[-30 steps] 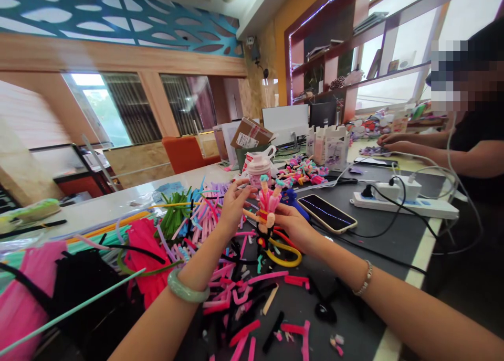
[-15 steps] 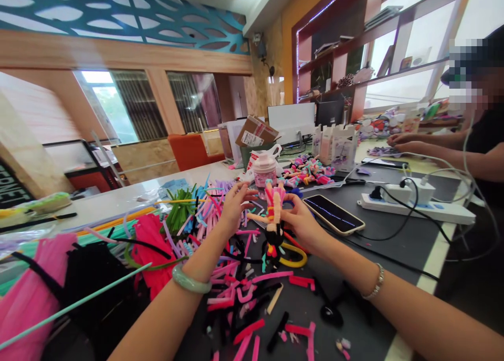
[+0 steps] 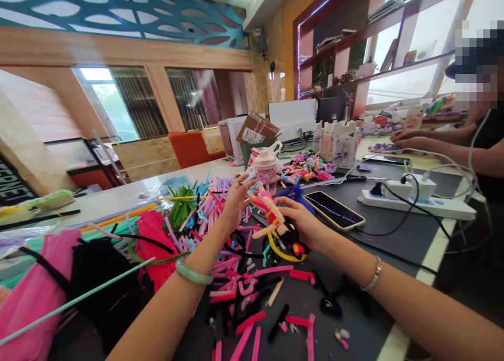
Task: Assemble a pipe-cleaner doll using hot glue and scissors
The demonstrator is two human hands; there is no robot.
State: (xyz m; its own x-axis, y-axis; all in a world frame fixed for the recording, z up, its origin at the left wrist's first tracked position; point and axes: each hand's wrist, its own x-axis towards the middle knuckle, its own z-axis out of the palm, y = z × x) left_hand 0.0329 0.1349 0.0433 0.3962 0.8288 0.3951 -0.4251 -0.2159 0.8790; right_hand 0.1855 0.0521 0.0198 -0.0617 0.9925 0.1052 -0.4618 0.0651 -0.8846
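A doll-like figure of fuzzy pipe cleaners (image 3: pixel 274 220), peach, pink, black and yellow, is tilted above the dark mat. My right hand (image 3: pixel 300 219) is closed around its right side, fingers partly hidden behind it. Just left of the figure, my left hand (image 3: pixel 236 202) has its fingers apart; whether its fingertips touch the pink top part I cannot tell. A yellow pipe-cleaner loop (image 3: pixel 284 252) hangs at the figure's lower end. Cut pink pipe-cleaner pieces (image 3: pixel 251 323) and black ones lie scattered below my hands.
Bundles of pipe cleaners, including a green one (image 3: pixel 180 210) and a pink one (image 3: pixel 39 293), lie left. A phone (image 3: pixel 334 210), a power strip (image 3: pixel 417 203) and cables are right. A pink-lidded jar (image 3: pixel 265 169) stands behind. Another person's hands (image 3: pixel 405 139) are far right.
The figure has gone from nearly upright to tilted, its top leaning left and its lower end swinging right. My right hand turned with it; my left hand stays close with fingers apart.
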